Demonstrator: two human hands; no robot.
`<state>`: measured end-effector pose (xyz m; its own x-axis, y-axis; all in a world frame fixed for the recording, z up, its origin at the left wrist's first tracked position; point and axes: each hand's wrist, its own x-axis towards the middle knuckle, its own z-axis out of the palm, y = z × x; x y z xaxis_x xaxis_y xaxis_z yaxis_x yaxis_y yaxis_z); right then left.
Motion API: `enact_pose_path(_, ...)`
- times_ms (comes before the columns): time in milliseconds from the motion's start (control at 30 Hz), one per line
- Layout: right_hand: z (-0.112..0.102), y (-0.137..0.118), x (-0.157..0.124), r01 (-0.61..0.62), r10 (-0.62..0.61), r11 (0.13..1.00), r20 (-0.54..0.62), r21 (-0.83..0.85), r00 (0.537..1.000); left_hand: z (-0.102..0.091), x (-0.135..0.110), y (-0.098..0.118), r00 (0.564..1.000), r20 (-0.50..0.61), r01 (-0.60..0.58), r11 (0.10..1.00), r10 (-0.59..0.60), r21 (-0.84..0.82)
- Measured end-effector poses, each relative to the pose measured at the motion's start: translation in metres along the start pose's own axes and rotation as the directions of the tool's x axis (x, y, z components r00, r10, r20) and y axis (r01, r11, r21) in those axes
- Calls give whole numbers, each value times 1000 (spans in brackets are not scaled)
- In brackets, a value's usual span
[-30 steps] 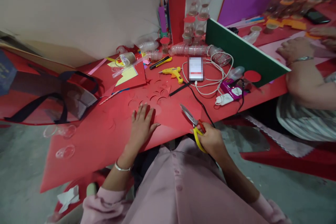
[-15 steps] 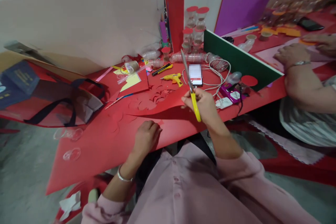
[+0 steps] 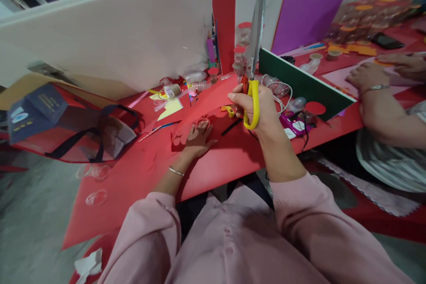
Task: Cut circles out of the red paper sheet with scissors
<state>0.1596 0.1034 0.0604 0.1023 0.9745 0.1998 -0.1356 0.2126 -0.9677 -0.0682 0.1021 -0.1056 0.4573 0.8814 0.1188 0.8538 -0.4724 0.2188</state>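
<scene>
My right hand (image 3: 264, 108) grips a pair of scissors (image 3: 254, 104) by its yellow handles, blades pointing up. Its thumb and fingers also pinch the edge of a red sheet (image 3: 214, 95), raised off the table. Low over the red tabletop, my left hand (image 3: 199, 138) lies palm down with fingers spread on cut red scraps (image 3: 179, 136). A yellow glue gun (image 3: 228, 111) shows partly from under the red sheet. Close to it is a thin black object (image 3: 232, 127) whose kind I cannot make out.
A red bag (image 3: 83, 120) stands at the left, clear plastic cups (image 3: 96, 197) near the table's left edge. A green board (image 3: 299, 84) divides off the right side, where a co-worker's hands (image 3: 369, 73) rest. A purple power strip (image 3: 293, 123) lies before it.
My right hand has risen with the scissors and red sheet, the sheet lifting from the table. My left hand has moved forward onto the scraps, its curled fingers now spread.
</scene>
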Motion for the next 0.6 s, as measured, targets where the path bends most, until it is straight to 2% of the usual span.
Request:
enact_pose_path(67,-5,-5,-2,7,-7,1000,5,-7,1000,2,3,8,991,-110,73,997,-73,-4)
enact_pose_path(100,-7,-6,-2,14,-14,1000,4,-6,1000,4,-1,17,983,-165,81,997,-80,-2)
enact_pose_path(133,-9,-6,-2,21,-21,1000,3,0,1000,6,-8,27,982,-184,35,999,-34,1)
enact_pose_path(167,-11,-6,-2,29,-29,999,-3,16,1000,9,-15,37,985,-153,-78,997,77,-1)
enact_pose_path(200,-11,-4,-2,33,-32,999,-12,38,999,12,-21,46,968,-91,-235,972,233,-15)
enact_pose_path(233,-11,-2,-1,31,-30,998,-22,63,999,15,-25,53,917,-4,-399,916,399,-39)
enact_pose_path(267,-9,1,-1,24,-21,996,-29,86,999,17,-24,57,866,63,-492,868,496,-66)
enact_pose_path(300,-7,4,-1,11,-8,995,-28,104,1000,18,-20,57,838,108,-528,845,534,-87)
enact_pose_path(333,-5,6,-1,-3,5,994,-21,113,1000,19,-13,52,837,154,-517,851,526,-94)
enact_pose_path(400,-1,8,-2,-22,20,994,15,107,1000,16,5,33,911,184,-366,929,369,-53)
enact_pose_path(433,-1,9,-2,-25,21,995,36,101,999,13,12,21,950,174,-259,965,260,-24)
enact_pose_path(500,-3,9,-2,-21,14,994,68,109,998,5,18,0,986,116,-122,992,121,2)
enact_pose_path(600,-11,11,1,-22,3,983,103,182,995,-4,3,-10,992,-1,-124,988,125,-91)
